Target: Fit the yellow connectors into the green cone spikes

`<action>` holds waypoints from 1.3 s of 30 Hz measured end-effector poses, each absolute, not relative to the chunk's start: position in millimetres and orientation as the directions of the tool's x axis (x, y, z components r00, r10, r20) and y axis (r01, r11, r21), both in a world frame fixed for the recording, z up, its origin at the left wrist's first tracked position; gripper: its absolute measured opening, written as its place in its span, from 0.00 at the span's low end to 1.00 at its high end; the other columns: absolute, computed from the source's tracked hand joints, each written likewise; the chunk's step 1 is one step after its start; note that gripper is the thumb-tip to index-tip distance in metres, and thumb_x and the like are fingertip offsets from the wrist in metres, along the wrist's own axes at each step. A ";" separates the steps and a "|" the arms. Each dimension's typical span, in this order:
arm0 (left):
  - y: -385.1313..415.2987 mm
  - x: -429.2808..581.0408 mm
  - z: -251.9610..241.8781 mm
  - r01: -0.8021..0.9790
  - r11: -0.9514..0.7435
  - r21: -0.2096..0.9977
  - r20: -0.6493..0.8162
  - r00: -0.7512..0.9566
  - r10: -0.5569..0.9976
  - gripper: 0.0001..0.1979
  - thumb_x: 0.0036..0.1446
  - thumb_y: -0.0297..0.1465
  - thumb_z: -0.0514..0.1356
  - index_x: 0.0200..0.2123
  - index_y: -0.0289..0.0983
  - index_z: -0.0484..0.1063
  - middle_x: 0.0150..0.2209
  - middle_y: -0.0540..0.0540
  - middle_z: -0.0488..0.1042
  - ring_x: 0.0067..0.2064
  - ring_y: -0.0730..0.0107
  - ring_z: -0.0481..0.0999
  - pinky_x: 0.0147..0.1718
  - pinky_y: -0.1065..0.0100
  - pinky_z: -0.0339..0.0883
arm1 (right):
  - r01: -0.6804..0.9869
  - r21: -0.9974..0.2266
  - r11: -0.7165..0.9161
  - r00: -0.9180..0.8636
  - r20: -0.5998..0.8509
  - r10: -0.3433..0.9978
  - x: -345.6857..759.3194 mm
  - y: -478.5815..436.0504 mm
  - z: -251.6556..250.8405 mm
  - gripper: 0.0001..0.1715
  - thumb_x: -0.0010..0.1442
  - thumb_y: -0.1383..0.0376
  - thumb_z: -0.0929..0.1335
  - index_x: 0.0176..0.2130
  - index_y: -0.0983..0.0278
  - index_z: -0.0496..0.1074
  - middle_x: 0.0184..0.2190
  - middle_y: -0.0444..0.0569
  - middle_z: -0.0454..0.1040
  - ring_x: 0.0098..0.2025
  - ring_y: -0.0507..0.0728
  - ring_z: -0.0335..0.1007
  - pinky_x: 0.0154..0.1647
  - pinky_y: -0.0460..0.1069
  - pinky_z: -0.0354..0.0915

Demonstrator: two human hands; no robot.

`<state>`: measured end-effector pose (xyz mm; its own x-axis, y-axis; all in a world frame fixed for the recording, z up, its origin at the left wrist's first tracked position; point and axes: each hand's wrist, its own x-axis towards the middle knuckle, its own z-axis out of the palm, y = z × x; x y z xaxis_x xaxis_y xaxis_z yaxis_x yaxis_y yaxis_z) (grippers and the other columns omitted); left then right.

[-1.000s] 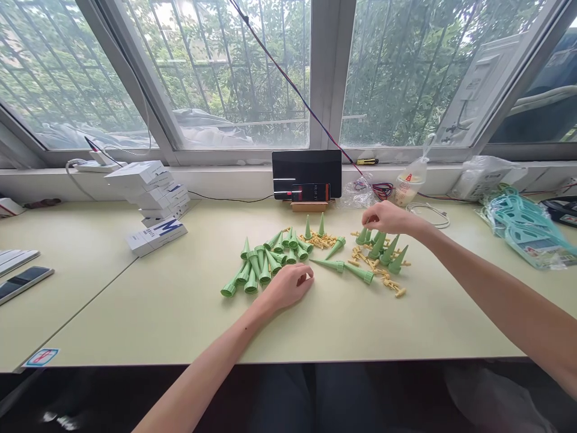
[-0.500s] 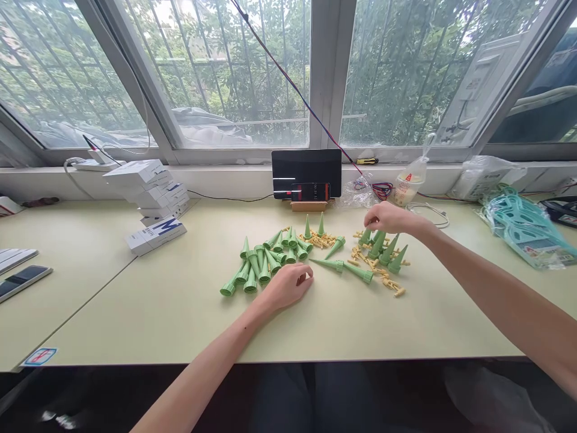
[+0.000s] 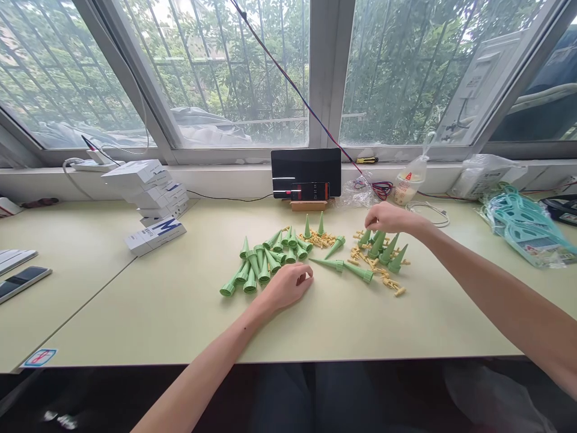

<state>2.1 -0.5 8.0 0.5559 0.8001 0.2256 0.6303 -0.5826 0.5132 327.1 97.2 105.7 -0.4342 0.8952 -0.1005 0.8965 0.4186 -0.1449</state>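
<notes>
My right hand [image 3: 383,218] reaches over the right-hand group, its fingers pinched on the tip of an upright green plastic cone spike [image 3: 366,238]. More green spikes [image 3: 397,260] stand beside it, points up, among small yellow plastic pegs [image 3: 386,281]. Near the middle, my left hand [image 3: 291,284] rests on the table with fingers curled in and nothing visible in them. Just beyond it lies a heap of green spikes [image 3: 255,264], several showing their hollow ribbed ends. Two loose spikes [image 3: 358,272] lie between the hands. Two others [image 3: 320,224] stand by a yellow peg pile [image 3: 318,240].
A dark tablet [image 3: 306,165] and a lit phone [image 3: 311,191] lean at the back on a cardboard stand [image 3: 309,205]. Stacked white boxes [image 3: 155,192] are at the left. A bagged cup [image 3: 409,183] and turquoise plastic items [image 3: 523,225] sit at the right. The table's front edge [image 3: 288,362] is near me.
</notes>
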 end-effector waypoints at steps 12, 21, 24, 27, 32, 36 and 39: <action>-1.3 1.0 7.3 0.630 -0.575 0.522 0.218 0.553 0.804 0.08 0.61 0.29 0.55 0.33 0.37 0.73 0.27 0.50 0.69 0.28 0.71 0.67 0.31 0.70 0.60 | 0.899 -0.071 0.432 -0.438 -0.125 0.890 322.3 91.3 106.8 0.10 0.49 0.70 0.66 0.23 0.64 0.78 0.23 0.48 0.74 0.27 0.53 0.66 0.29 0.46 0.57; -1.1 1.8 8.4 0.632 -0.579 0.515 0.223 0.553 0.803 0.08 0.61 0.30 0.55 0.34 0.37 0.74 0.27 0.49 0.70 0.29 0.70 0.67 0.31 0.70 0.60 | 0.905 -0.048 0.423 -0.426 -0.148 0.893 318.5 88.3 108.8 0.10 0.48 0.72 0.65 0.21 0.66 0.76 0.19 0.45 0.68 0.24 0.50 0.60 0.25 0.46 0.52; -1.2 1.3 8.7 0.627 -0.582 0.518 0.229 0.554 0.800 0.08 0.61 0.29 0.55 0.34 0.37 0.74 0.27 0.49 0.70 0.28 0.70 0.67 0.31 0.70 0.60 | 0.919 -0.043 0.392 -0.394 -0.160 0.905 316.8 86.0 110.9 0.10 0.49 0.72 0.66 0.22 0.66 0.76 0.22 0.47 0.72 0.25 0.51 0.64 0.25 0.46 0.54; -1.4 1.3 9.0 0.622 -0.583 0.523 0.232 0.555 0.799 0.08 0.61 0.29 0.55 0.34 0.37 0.74 0.27 0.49 0.70 0.28 0.70 0.67 0.31 0.69 0.61 | 0.928 -0.032 0.371 -0.371 -0.154 0.916 314.3 82.7 113.3 0.09 0.51 0.70 0.66 0.25 0.65 0.77 0.26 0.48 0.76 0.27 0.52 0.67 0.25 0.45 0.55; -1.5 1.5 8.8 0.624 -0.584 0.520 0.229 0.557 0.798 0.09 0.61 0.30 0.54 0.34 0.37 0.74 0.27 0.49 0.70 0.29 0.70 0.67 0.31 0.69 0.61 | 0.945 0.017 0.325 -0.320 -0.142 0.937 312.2 78.8 116.0 0.10 0.53 0.69 0.66 0.27 0.64 0.79 0.29 0.50 0.78 0.29 0.54 0.70 0.26 0.45 0.56; -1.6 1.4 8.2 0.631 -0.579 0.516 0.223 0.554 0.802 0.08 0.61 0.30 0.54 0.34 0.37 0.74 0.27 0.49 0.70 0.29 0.70 0.67 0.31 0.70 0.60 | 0.959 0.078 0.274 -0.266 -0.100 0.959 309.1 72.5 122.2 0.12 0.57 0.67 0.66 0.32 0.63 0.80 0.34 0.53 0.79 0.33 0.57 0.73 0.28 0.47 0.58; -1.4 1.4 8.0 0.630 -0.579 0.517 0.218 0.557 0.801 0.09 0.61 0.30 0.54 0.34 0.37 0.74 0.27 0.49 0.70 0.29 0.70 0.67 0.31 0.70 0.60 | 0.962 0.125 0.244 -0.249 0.031 0.968 298.8 58.6 129.2 0.14 0.61 0.64 0.64 0.34 0.64 0.79 0.36 0.56 0.78 0.35 0.60 0.73 0.30 0.48 0.58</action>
<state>1.4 -1.4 8.0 0.5575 0.8011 0.2180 0.6301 -0.5792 0.5173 298.8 58.6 129.2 -0.2495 0.9679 0.0315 0.9618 0.2438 0.1248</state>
